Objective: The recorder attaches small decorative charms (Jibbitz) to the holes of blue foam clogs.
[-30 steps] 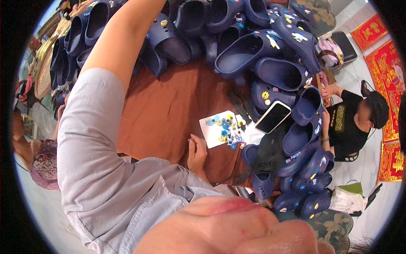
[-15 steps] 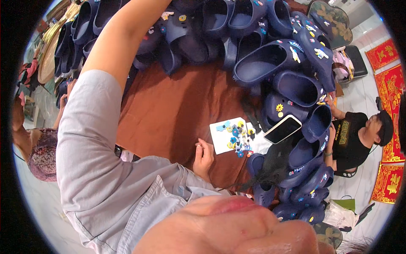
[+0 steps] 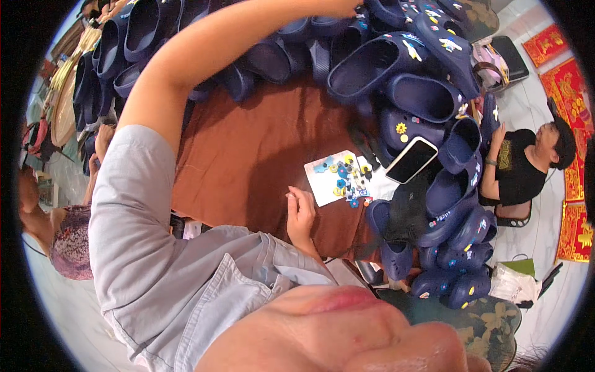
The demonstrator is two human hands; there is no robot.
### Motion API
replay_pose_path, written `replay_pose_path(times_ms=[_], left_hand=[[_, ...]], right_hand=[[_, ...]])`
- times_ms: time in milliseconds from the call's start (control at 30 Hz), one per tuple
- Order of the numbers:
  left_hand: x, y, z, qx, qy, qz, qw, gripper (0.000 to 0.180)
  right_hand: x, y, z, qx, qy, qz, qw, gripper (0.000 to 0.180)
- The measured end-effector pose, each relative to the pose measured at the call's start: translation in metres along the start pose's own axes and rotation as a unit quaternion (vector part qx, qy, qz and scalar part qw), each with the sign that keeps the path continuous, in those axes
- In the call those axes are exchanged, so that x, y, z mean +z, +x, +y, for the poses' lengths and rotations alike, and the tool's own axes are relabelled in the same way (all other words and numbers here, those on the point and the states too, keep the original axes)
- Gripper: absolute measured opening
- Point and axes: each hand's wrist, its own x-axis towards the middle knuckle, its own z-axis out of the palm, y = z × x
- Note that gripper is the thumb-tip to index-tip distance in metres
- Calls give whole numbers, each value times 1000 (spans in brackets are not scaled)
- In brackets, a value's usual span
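Observation:
Reaching across the top of the picture, my left hand [image 3: 348, 7] is partly cut off by the edge, beside the navy clogs. Its fingers are hidden, so I cannot tell what it holds, if anything. My right hand [image 3: 300, 212] rests near the table's front edge with loosely bent fingers and nothing in it. Just beyond it lies a white card [image 3: 320, 194] bearing several small blue, yellow and white shoe charms [image 3: 347, 177]. Several navy clogs ring the table, among them one with a yellow gear-shaped charm [image 3: 401, 128].
A phone [image 3: 411, 160] with a dark screen leans among the clogs, above a black cloth or bag [image 3: 406, 214]. Brown cloth [image 3: 242, 149] covers the table. A person in black [image 3: 524, 161] sits at the right, a clog by their hand. Another person [image 3: 74, 242] is at the left.
My left arm has swung down and to the right, bringing part of the hand into view at the top. The view has shifted slightly. My right hand has barely moved.

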Motion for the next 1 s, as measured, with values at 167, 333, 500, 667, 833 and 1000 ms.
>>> replay_pose_path(times_ms=[167, 333, 500, 667, 833, 1000], left_hand=[[46, 5, 50, 16, -12, 86, 996, 53], [52, 4, 66, -23, -99, 42, 994, 50], [66, -10, 50, -10, -89, 73, 993, 49], [80, -25, 40, -38, -148, 35, 988, 50], [92, -10, 65, -82, -249, 91, 961, 47], [117, 15, 81, -83, -278, 135, 948, 22]], right_hand=[[-22, 14, -24, 35, 116, -20, 992, 18], [-72, 57, -39, -96, -58, 57, 992, 18], [-80, 58, -26, 5, -13, 104, 994, 21], [-82, 100, -39, -110, -90, 54, 988, 20], [-103, 202, -52, -158, -83, 115, 977, 23], [-130, 326, -49, -121, -61, 110, 985, 27]])
